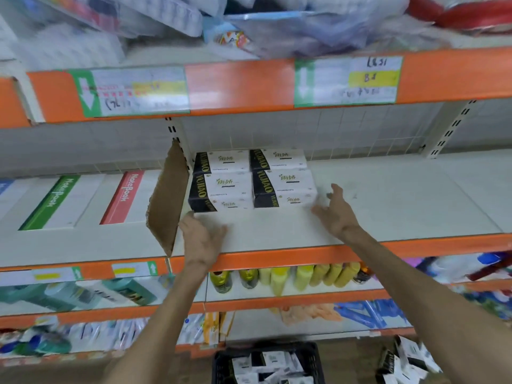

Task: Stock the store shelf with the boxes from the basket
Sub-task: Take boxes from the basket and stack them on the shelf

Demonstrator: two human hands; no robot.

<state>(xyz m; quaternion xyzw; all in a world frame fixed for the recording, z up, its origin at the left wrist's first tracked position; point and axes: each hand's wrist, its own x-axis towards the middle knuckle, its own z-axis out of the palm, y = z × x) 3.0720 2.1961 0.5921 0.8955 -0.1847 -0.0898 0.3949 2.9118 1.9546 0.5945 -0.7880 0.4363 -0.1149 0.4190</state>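
Boxes: four black-and-white boxes (253,180) sit in a tight block on the shelf (401,195), with the cardboard divider (169,200) at their 9 o'clock.
Hands: left hand (203,241) and right hand (336,213) are spread and hold nothing, at the block's 7 and 4 o'clock.
Supply: the basket (314,356) at 6 o'clock holds more.
Advice: square the front edges, then fill toward 3 o'clock.

free: shelf (388,195) right of boxes (253,180) | blocked: cardboard divider (166,200) left
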